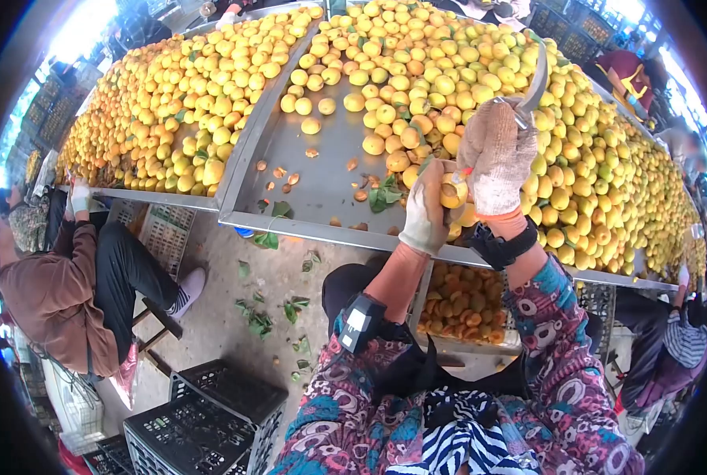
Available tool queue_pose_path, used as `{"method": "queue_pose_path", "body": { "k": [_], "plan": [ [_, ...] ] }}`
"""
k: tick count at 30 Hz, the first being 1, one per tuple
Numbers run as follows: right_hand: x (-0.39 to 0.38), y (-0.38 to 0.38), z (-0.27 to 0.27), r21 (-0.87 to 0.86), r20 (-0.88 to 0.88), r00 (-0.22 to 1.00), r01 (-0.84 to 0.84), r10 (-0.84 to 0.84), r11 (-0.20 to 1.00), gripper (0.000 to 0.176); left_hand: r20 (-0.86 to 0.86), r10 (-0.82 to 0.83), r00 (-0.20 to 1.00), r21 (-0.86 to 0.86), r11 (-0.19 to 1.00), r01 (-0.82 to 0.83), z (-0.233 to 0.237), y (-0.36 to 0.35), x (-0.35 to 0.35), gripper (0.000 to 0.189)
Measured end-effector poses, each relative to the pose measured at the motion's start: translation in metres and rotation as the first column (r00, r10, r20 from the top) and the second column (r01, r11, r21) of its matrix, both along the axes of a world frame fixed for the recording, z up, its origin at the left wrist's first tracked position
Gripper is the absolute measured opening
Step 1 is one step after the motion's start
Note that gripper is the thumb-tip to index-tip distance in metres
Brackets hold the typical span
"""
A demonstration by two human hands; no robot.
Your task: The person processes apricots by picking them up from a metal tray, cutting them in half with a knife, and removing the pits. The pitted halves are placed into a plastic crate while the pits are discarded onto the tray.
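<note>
Cupping fruit [453, 195], left hand [427, 209] hides part.

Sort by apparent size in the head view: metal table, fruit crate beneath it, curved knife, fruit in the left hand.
1. Metal table, by far.
2. Fruit crate, partly hidden.
3. Curved knife and fruit in the left hand, unranked: the knife looks longer, the fruit broader.

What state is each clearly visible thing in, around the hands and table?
Round yellow fruit: held; whether cut, unclear.
Curved silver metal knife: held blade up, uncovered.
Pale-gloved left hand: closed around that fruit.
Pale-gloved right hand: gripping knife.
Flat grey metal table: partly covered.
Orange fruit below table: heaped.
Green floor leaves: scattered.
</note>
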State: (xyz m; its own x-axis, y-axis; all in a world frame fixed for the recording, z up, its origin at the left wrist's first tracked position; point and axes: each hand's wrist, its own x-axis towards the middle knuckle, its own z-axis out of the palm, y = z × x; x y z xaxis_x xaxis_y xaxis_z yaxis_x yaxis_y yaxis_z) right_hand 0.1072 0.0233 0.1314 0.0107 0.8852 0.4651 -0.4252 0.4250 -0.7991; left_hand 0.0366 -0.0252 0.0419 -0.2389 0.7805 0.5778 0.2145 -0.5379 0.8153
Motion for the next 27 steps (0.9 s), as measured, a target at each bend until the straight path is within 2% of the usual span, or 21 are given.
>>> {"method": "queue_pose_path", "body": {
  "k": [1, 2, 3, 4, 6, 8, 10, 12, 13, 14, 15, 16, 17, 18, 21, 22, 23, 25, 26, 27],
  "plan": [
    [0.000, 0.002, -0.007, 0.029, 0.010, 1.000, -0.001, 0.001, 1.000, 0.020, 0.075, -0.037, 0.997, -0.087, 0.995, 0.043, -0.010, 0.005, 0.001, 0.023],
    [-0.003, -0.008, -0.001, 0.054, 0.048, 0.999, 0.005, -0.007, 0.999, 0.020, -0.053, 0.063, 0.997, -0.009, 0.998, -0.064, -0.008, 0.004, 0.000, 0.021],
    [-0.004, -0.008, -0.003, 0.025, -0.026, 0.994, -0.101, 0.102, 0.995, 0.021, -0.172, 0.171, 0.970, 0.085, 0.984, -0.158, -0.007, 0.004, 0.000, 0.020],
    [-0.005, -0.008, -0.004, 0.005, -0.103, 0.973, -0.208, 0.207, 0.978, 0.021, -0.124, 0.143, 0.982, 0.053, 0.989, -0.138, -0.010, 0.005, 0.001, 0.021],
    [-0.007, -0.011, -0.008, 0.030, 0.050, 0.986, -0.160, 0.158, 0.987, 0.024, -0.066, 0.112, 0.991, 0.024, 0.994, -0.111, -0.015, 0.006, 0.002, 0.026],
    [-0.009, -0.012, -0.011, 0.110, 0.240, 0.968, -0.104, 0.075, 0.988, 0.026, 0.147, 0.047, 0.988, -0.073, 0.997, -0.036, -0.020, 0.005, 0.002, 0.028],
    [-0.013, -0.018, -0.011, -0.001, 0.038, 0.960, -0.279, 0.279, 0.960, 0.026, 0.550, -0.008, 0.835, -0.210, 0.966, 0.147, -0.035, 0.011, 0.007, 0.024],
    [-0.018, -0.008, -0.021, -0.042, -0.067, 0.953, -0.298, 0.295, 0.954, 0.026, 0.566, 0.067, 0.822, -0.193, 0.980, 0.053, -0.083, 0.032, 0.016, 0.024],
    [-0.018, -0.005, -0.025, -0.061, -0.120, 0.947, -0.307, 0.298, 0.950, 0.025, 0.626, 0.079, 0.776, -0.221, 0.972, 0.079, -0.080, 0.032, 0.016, 0.023],
    [-0.017, -0.005, -0.022, -0.173, -0.169, 0.909, -0.409, 0.382, 0.896, 0.024, 0.683, 0.095, 0.724, -0.246, 0.964, 0.105, -0.077, 0.031, 0.016, 0.023],
    [-0.016, -0.006, -0.020, -0.283, -0.230, 0.866, -0.497, 0.445, 0.821, 0.022, 0.776, 0.104, 0.622, -0.291, 0.934, 0.208, -0.040, 0.018, 0.013, 0.021],
    [-0.015, -0.007, -0.026, -0.184, 0.027, 0.904, -0.415, 0.427, 0.891, 0.021, 0.853, 0.127, 0.507, -0.319, 0.894, 0.313, -0.019, 0.010, 0.009, 0.020],
    [-0.014, -0.006, -0.033, -0.061, 0.275, 0.893, -0.352, 0.355, 0.934, 0.021, 0.828, 0.110, 0.549, -0.314, 0.903, 0.292, -0.022, 0.012, 0.007, 0.020],
    [-0.015, 0.006, -0.036, -0.051, 0.082, 0.865, -0.493, 0.495, 0.869, 0.021, 0.802, 0.096, 0.589, -0.309, 0.911, 0.273, -0.027, 0.014, 0.005, 0.020],
    [-0.021, 0.005, -0.035, -0.118, 0.187, 0.934, -0.285, 0.304, 0.951, 0.028, 0.741, 0.071, 0.668, -0.303, 0.923, 0.238, -0.031, 0.013, 0.002, 0.024],
    [-0.028, 0.006, -0.029, -0.321, -0.126, 0.930, -0.367, 0.345, 0.873, 0.016, 0.720, 0.074, 0.691, -0.315, 0.921, 0.230, -0.031, 0.011, -0.002, 0.025],
    [-0.027, 0.014, -0.033, -0.359, -0.222, 0.907, -0.417, 0.357, 0.835, 0.014, 0.697, 0.078, 0.713, -0.329, 0.918, 0.222, -0.031, 0.009, -0.004, 0.026],
    [-0.021, 0.031, -0.046, -0.418, -0.408, 0.841, -0.519, 0.356, 0.746, 0.017, 0.403, 0.145, 0.904, -0.123, 0.987, -0.103, -0.031, 0.017, -0.005, 0.030],
    [-0.024, 0.023, -0.032, -0.460, -0.172, 0.929, -0.371, 0.329, 0.807, 0.027, 0.360, 0.149, 0.921, -0.087, 0.988, -0.126, -0.034, 0.019, -0.006, 0.031],
    [-0.024, 0.030, -0.040, -0.439, -0.261, 0.887, -0.461, 0.382, 0.771, 0.027, 0.318, 0.156, 0.935, -0.049, 0.988, -0.148, -0.037, 0.020, -0.007, 0.033]
  ]
}}
